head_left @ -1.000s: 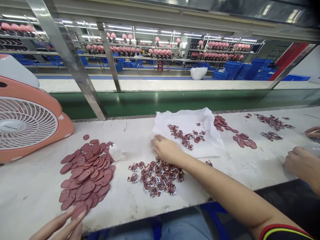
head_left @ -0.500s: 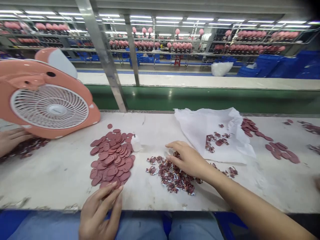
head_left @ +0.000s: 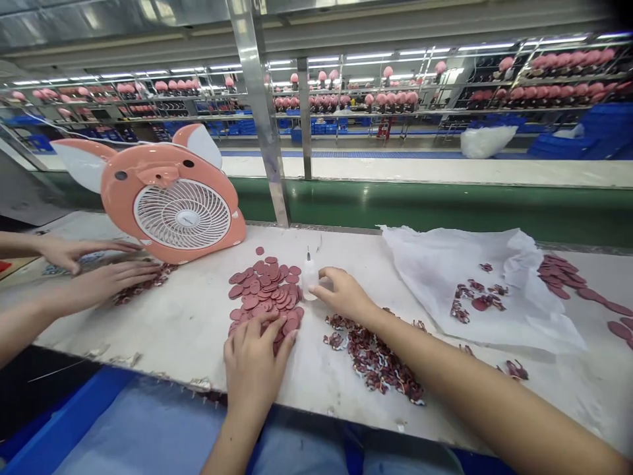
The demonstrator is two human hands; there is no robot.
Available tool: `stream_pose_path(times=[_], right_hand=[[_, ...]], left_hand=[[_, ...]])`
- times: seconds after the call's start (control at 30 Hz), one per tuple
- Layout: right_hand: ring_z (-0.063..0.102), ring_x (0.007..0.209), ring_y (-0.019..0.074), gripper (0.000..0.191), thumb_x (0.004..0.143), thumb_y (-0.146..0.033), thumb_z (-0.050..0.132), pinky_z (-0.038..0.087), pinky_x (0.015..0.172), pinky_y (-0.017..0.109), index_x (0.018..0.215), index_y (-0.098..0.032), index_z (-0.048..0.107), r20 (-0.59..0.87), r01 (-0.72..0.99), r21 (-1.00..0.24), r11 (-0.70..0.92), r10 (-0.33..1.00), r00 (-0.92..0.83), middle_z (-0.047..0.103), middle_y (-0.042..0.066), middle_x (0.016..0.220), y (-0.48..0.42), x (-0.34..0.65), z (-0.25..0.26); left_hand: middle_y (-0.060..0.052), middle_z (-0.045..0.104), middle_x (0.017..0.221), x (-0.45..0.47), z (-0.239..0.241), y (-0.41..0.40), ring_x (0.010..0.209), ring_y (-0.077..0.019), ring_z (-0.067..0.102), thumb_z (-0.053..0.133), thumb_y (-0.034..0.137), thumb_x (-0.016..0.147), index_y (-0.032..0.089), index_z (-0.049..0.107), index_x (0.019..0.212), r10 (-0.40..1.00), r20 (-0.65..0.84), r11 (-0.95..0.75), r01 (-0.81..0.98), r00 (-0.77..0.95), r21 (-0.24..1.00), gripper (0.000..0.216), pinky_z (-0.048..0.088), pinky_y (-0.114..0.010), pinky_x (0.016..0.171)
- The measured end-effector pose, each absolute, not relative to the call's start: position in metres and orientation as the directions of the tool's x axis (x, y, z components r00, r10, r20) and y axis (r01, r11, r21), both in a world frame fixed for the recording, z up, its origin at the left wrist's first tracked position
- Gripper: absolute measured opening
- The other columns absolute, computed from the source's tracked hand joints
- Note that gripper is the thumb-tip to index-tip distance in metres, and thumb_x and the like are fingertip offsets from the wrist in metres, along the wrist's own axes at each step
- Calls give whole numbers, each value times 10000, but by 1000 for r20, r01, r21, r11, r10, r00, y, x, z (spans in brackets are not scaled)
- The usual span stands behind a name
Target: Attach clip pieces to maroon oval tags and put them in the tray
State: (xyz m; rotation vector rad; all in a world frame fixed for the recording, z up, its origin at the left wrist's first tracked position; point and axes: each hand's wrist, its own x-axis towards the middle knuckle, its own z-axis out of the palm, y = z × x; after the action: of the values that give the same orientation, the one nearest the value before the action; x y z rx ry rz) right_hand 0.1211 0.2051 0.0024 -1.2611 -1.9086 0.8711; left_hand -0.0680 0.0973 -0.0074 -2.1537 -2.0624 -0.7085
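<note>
My left hand [head_left: 257, 359] rests at the near edge of a heap of flat, dark red oval discs [head_left: 262, 290], fingers spread on the discs and nothing visibly gripped. Right of the heap stands a small white squeeze bottle [head_left: 309, 274] with a thin needle tip, upright on the table. My right hand [head_left: 346, 295] has its thumb and fingertips closed on the bottle's right side. Below my right wrist lies a pile of small dark red pieces with light blue and orange bits [head_left: 378, 359], partly covered by my forearm.
An orange animal-shaped fan [head_left: 173, 198] stands at the back left. Beside it, another person's hands [head_left: 106, 280] work over dark red pieces. A white sheet [head_left: 425, 277] holding a few pieces lies at right, with more discs [head_left: 561, 274] beyond. A metal post [head_left: 267, 125] rises behind the table.
The view has swung left. My right hand has gone from the pile of small pieces to the bottle. My left hand has moved forward onto the discs and its fingers have spread.
</note>
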Motion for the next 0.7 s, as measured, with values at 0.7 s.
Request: stream_pose_path(times=[0.7], right_hand=[[537,612,97,375,751,-418,752,500,526,206,954,-204,521,-157,-277,-951,-137,986,51,591,-16,824,37,148,10]], left_hand=[[-41,691,841,-11,6,63,793,-189,619,650,415,807,232,766,928,999,-35,28,178,40,984,248,491,-262,706]])
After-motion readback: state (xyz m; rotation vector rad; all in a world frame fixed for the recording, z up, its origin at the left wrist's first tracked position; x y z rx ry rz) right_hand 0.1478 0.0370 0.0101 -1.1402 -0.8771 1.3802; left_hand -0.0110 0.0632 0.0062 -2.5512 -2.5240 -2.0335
